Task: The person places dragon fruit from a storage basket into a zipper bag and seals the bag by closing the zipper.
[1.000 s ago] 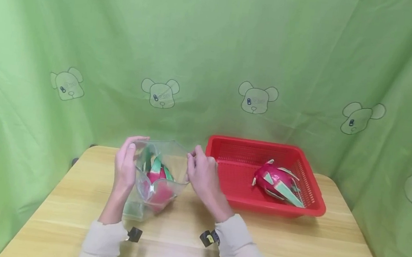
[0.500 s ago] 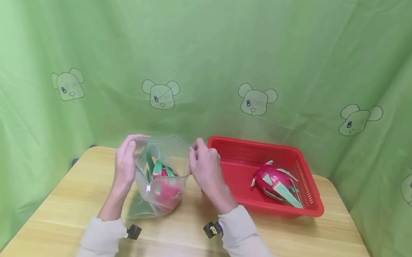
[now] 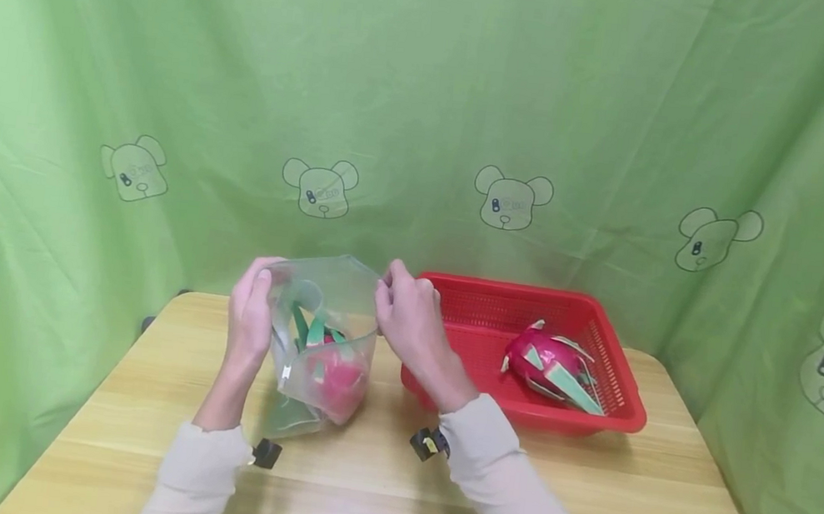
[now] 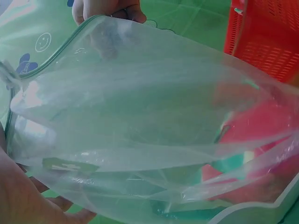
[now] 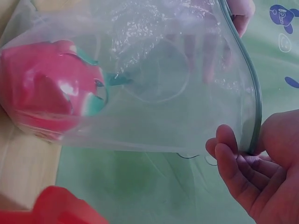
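Note:
A clear zip bag [image 3: 337,283] with a white slider hangs between both hands, its mouth spread wide. Inside lies a pink dragon fruit [image 5: 51,88] with green leaf tips, low in the bag. My left hand [image 3: 252,316] grips the bag's left edge, thumb inside the rim and fingers behind the film. My right hand [image 3: 413,320] pinches the opposite top corner; in the right wrist view its thumb and fingers close on the green-edged rim. A second dragon fruit [image 3: 555,362] lies in a red basket [image 3: 473,351] beside the right hand.
The red basket stands at the back right of the wooden table [image 3: 348,502], close to my right forearm. A green curtain [image 3: 428,108] with bear-head prints hangs behind and at both sides.
Both hands have risen slightly, lifting the bag's mouth. The dragon fruit in the bag has shifted to the right and settled lower. The basket and its fruit have stayed put.

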A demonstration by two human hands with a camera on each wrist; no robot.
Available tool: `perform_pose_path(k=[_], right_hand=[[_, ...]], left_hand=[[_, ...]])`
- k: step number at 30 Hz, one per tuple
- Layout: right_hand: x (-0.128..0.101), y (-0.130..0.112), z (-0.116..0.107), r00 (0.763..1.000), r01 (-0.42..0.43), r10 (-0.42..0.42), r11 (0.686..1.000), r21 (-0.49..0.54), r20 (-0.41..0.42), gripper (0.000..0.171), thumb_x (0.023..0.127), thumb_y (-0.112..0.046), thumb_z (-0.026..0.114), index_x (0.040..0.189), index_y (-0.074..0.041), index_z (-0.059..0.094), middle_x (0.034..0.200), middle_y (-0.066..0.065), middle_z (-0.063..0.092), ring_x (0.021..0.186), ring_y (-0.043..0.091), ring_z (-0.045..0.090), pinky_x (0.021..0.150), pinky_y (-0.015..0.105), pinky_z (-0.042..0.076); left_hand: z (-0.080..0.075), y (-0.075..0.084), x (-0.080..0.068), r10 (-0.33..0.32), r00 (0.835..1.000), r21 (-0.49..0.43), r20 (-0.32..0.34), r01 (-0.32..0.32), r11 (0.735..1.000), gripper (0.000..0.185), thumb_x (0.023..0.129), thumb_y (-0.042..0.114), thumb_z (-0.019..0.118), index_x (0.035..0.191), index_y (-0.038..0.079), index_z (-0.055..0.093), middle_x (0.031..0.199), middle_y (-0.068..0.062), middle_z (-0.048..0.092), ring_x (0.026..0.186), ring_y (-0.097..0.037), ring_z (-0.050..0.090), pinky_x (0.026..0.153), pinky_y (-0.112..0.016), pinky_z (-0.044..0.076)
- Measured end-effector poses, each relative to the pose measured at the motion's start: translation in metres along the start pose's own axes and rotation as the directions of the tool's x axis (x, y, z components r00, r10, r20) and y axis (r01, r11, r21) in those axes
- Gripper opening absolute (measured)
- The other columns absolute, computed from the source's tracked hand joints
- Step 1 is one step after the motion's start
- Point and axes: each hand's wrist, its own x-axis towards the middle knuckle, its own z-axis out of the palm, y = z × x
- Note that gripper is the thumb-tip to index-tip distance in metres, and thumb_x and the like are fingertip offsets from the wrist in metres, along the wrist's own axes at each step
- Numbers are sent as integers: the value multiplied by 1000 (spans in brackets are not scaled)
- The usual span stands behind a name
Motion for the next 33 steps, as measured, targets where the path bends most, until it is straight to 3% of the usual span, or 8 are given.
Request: perform_pose_path(k=[6, 28, 33], right_hand=[[8, -9, -8, 1000, 7, -7, 1000, -26, 13, 10, 102, -7, 58, 92, -8, 55, 64, 1, 57, 51, 8, 61, 44, 21, 49], [30, -28, -35, 998, 10, -8, 999, -31, 57, 10, 102, -6, 56, 92, -8, 54, 67, 4, 59, 53, 9, 63, 45, 23, 51], [36, -31, -42, 998, 5, -3, 1000, -28, 62, 9, 101, -5, 56, 93, -7, 55, 69, 4, 60, 54, 9, 64, 46, 24, 52]], left_hand=[[-1, 7, 5, -8, 1000, -12, 24, 9, 1000, 38, 109, 19, 34, 124, 1, 65, 122, -15, 69, 116, -26, 60, 109, -48, 41], [-3, 29, 27, 64, 993, -80, 97, -56, 995, 39, 108, 13, 32, 123, -3, 64, 121, -19, 70, 113, -27, 63, 109, -42, 42], [-5, 37, 35, 46, 994, -97, 97, -37, 995, 39, 108, 12, 31, 122, -4, 64, 120, -22, 69, 109, -29, 64, 107, -41, 45]])
